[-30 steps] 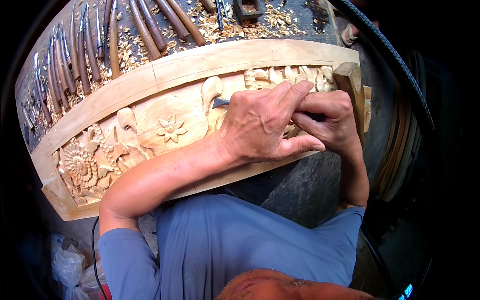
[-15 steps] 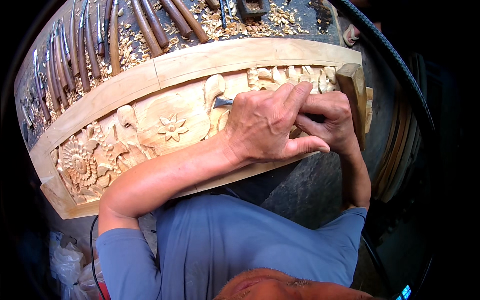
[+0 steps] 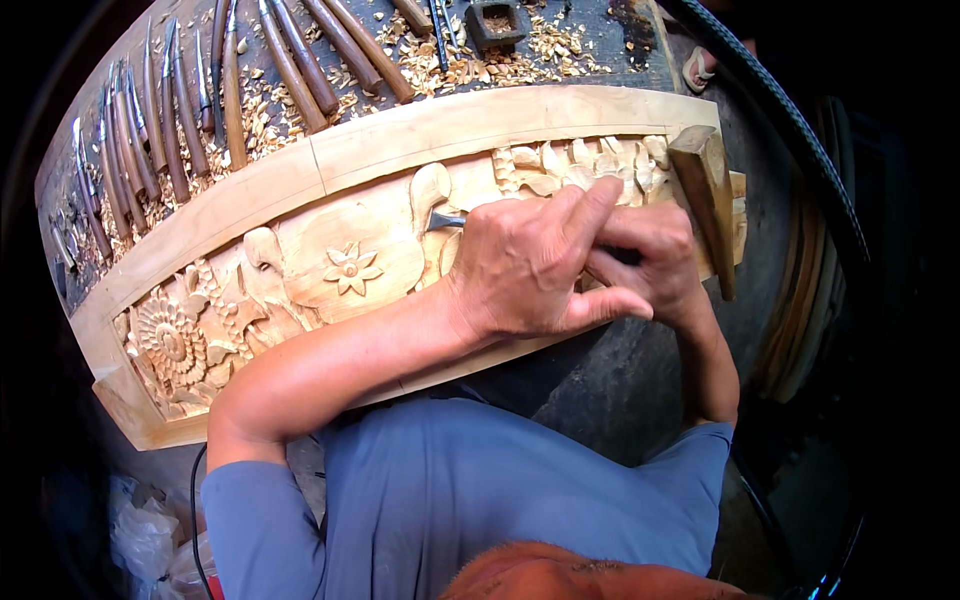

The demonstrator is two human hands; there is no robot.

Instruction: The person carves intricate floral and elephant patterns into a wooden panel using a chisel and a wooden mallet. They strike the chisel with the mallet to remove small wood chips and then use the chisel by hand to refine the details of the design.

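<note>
A long, curved carved wood panel (image 3: pixel 450 120) lies across the bench before me, with a smooth raised border around relief work. My left hand (image 3: pixel 525 260) is closed around a wood chisel (image 3: pixel 446 220) low near its blade, the thumb sticking out to the right. Behind it, my right hand (image 3: pixel 655 250) is curled around the handle end, which the fingers mostly hide. The steel tip rests against the edge of a curled scroll (image 3: pixel 431 182). Left of the tip, a small petalled flower (image 3: pixel 352 268) stands out on a smooth rounded shield. A larger round blossom (image 3: pixel 172 340) fills the panel's left end.
Several wooden-handled chisels (image 3: pixel 170 130) lie in a row along the far side of the bench among pale shavings (image 3: pixel 265 125). A dark square block with a hollow (image 3: pixel 496 25) sits at the back. An upright wooden block (image 3: pixel 702 190) stands at the panel's right end.
The whole scene has shifted slightly downward in view. Both hands keep their grip on the chisel, and its tip stays at about the same spot beside the scroll.
</note>
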